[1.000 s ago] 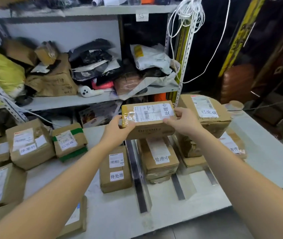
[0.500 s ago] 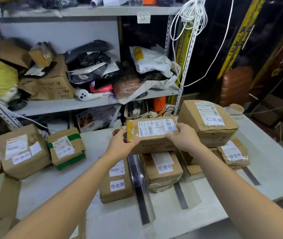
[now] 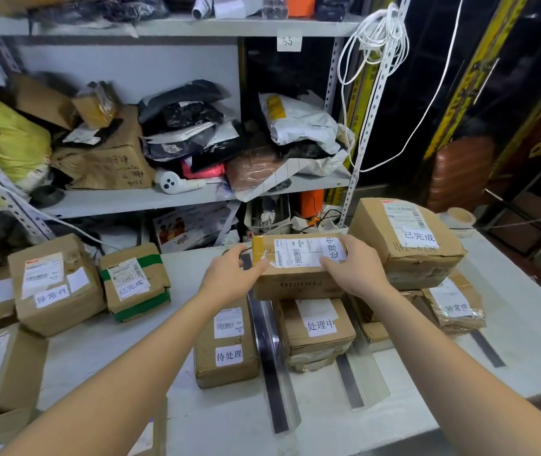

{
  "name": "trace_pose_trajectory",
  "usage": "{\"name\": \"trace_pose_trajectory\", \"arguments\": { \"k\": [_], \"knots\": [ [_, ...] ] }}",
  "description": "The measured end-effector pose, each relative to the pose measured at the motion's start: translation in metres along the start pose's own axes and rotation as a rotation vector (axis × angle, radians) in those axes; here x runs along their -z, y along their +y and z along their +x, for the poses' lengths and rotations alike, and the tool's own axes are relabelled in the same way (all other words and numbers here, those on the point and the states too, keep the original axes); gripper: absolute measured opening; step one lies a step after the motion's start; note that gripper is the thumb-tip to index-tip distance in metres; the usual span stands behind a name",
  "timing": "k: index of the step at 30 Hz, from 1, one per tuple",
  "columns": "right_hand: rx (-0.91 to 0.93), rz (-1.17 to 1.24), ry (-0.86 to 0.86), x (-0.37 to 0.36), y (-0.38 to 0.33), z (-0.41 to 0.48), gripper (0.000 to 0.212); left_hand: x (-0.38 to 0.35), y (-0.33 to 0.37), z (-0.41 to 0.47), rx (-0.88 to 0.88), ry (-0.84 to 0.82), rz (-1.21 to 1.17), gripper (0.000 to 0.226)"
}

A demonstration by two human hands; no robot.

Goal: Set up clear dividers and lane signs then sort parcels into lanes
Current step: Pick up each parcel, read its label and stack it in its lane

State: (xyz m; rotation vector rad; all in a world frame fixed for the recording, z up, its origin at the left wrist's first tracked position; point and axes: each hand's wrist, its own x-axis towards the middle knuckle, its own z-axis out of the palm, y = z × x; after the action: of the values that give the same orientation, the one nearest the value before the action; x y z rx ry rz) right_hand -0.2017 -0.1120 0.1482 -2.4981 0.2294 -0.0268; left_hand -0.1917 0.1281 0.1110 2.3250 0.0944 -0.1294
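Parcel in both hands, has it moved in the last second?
Yes. The held parcel has come down, from level with the shelf edge toward the middle-lane box beneath it.

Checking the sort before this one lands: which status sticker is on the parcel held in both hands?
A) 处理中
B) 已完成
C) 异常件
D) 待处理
A: the held parcel, gripped at its ends by the left hand and the right hand, carries a white sticker reading 处理中, the same words as on the lower parcel in the lane beneath it.
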Motion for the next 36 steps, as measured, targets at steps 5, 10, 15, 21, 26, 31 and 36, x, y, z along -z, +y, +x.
{"name": "trace_pose_trajectory", "arguments": {
  "k": [5,10,15,21,26,31,36],
  "knots": [
    [0.077,0.000,-0.024,0.005,-0.018,0.006,0.071,0.028,0.012,-0.002,-0.030,0.067,0.159,0.073],
    [0.262,-0.020,-0.058,0.011,-0.060,0.014,0.073,0.073,0.014,-0.018,-0.048,0.138,0.232,0.073],
    [0.472,-0.107,-0.114,-0.010,-0.118,0.012,0.074,0.122,-0.013,-0.047,-0.011,0.236,0.425,0.073],
    [0.652,-0.193,-0.220,-0.065,-0.187,-0.006,0.076,0.188,-0.076,-0.082,0.177,0.277,0.591,0.078],
    [0.718,-0.259,-0.288,-0.123,-0.241,-0.022,0.074,0.240,-0.151,-0.107,0.293,0.269,0.523,0.079],
    [0.693,-0.355,-0.358,-0.187,-0.285,-0.028,0.075,0.285,-0.230,-0.108,0.373,0.212,0.545,0.083],
    [0.606,-0.382,-0.413,-0.252,-0.316,-0.020,0.074,0.319,-0.292,-0.082,0.401,0.170,0.481,0.084]
  ]
}}
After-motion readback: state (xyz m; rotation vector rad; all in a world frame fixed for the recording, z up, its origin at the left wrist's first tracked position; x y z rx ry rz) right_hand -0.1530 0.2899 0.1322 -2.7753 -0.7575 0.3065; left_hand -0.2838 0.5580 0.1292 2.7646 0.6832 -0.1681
